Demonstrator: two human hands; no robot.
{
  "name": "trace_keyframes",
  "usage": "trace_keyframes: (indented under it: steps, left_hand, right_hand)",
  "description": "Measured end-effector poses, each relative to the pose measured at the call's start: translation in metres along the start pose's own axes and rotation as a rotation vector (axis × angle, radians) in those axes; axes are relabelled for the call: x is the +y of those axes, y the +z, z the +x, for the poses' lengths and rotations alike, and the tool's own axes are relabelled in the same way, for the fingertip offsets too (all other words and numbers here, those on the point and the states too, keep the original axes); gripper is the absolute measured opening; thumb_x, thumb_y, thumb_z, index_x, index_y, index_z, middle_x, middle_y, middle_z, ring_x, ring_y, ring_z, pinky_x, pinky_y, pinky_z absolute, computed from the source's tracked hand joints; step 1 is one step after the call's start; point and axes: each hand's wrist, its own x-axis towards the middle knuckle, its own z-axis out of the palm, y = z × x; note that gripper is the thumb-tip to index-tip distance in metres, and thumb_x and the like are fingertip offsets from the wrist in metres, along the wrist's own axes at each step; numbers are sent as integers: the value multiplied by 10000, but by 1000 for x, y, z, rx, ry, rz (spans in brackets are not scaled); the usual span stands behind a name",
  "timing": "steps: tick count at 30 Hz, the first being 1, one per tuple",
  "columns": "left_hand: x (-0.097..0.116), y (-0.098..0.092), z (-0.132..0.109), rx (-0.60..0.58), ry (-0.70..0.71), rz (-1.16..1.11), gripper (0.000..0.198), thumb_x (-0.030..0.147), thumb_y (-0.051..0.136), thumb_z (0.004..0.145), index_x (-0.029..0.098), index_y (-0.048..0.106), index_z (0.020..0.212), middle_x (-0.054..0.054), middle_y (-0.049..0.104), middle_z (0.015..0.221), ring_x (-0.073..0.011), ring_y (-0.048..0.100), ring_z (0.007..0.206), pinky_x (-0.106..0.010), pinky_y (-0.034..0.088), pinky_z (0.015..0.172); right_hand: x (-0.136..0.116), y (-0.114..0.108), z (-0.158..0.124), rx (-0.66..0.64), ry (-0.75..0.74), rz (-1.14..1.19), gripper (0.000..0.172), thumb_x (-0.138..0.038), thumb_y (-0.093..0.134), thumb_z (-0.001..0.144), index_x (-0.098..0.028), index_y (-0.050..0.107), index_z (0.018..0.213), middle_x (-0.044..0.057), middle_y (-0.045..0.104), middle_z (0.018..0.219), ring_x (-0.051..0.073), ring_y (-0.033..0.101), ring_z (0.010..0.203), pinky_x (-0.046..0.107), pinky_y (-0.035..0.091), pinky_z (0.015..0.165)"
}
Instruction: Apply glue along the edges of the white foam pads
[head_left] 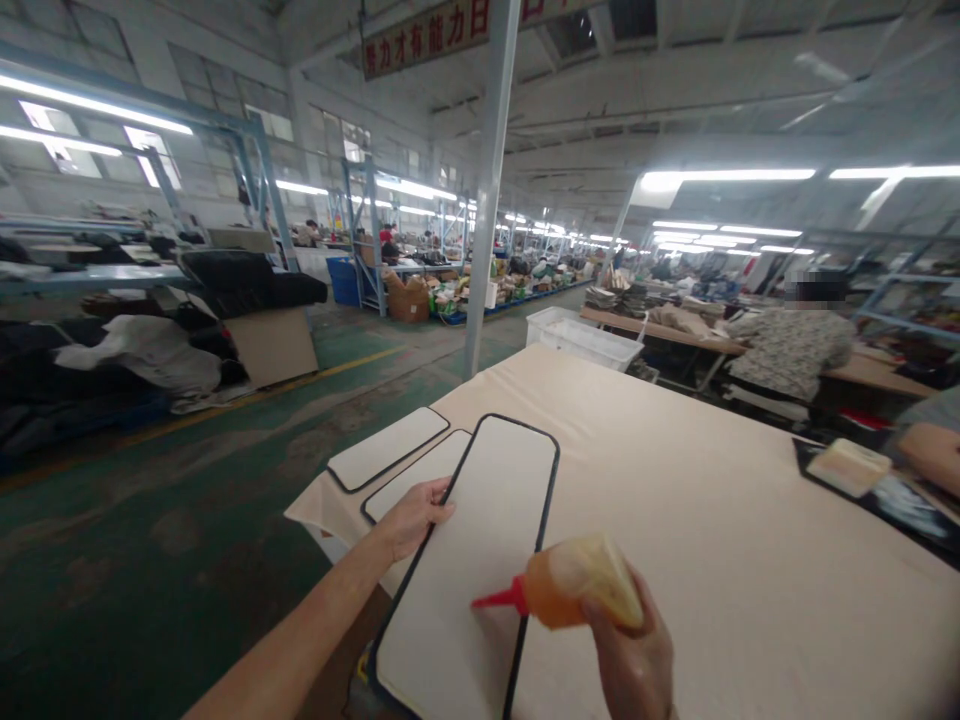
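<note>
A long white panel with a dark edge (480,510) is tilted over the near left part of the cream-covered table (660,480). My left hand (415,517) grips its left edge, thumb on the white face. In my right hand (634,645) is a squeeze bottle (581,582) of amber liquid, lying nearly sideways, its red nozzle pointing left over the panel's lower half. Whether the tip touches the surface I cannot tell. Two similar panels, one at the table's left corner (390,448) and one partly hidden (416,475), lie beyond my left hand.
Behind the table stands a white plastic bin (581,338). A grey post (487,190) rises past the far corner. At the right edge are a yellowish block (847,467) on a dark sheet and another person's arm (930,452). A person in a patterned top (791,345) sits beyond.
</note>
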Motion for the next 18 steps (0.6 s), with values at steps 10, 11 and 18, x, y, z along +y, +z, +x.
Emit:
trace_keyframes:
  steps: [10,11,18]
  left_hand:
    - [11,6,3,-66,-71,0,495,125,702,591,99,615,1078,-92,702,867,-164,642,661,-244,483,611]
    - [11,4,4,-50,-69,3,501,123,702,588,96,613,1080,-92,703,860,-165,642,654,-246,485,605]
    - [17,3,-6,-138,-78,21,518,115,681,624,123,597,1136,-96,690,957,-176,649,717,-249,488,624]
  right_hand:
    - [-1,27,21,57,-73,44,506,-346,746,601,-141,596,1039,78,647,905,207,596,761,322,508,664]
    - [-1,26,10,-37,-50,25,501,-333,750,599,-146,602,1040,79,654,895,211,602,752,314,511,646]
    - [-10,25,49,213,-160,77,546,-332,760,586,-167,578,1073,51,614,983,198,576,846,348,480,780]
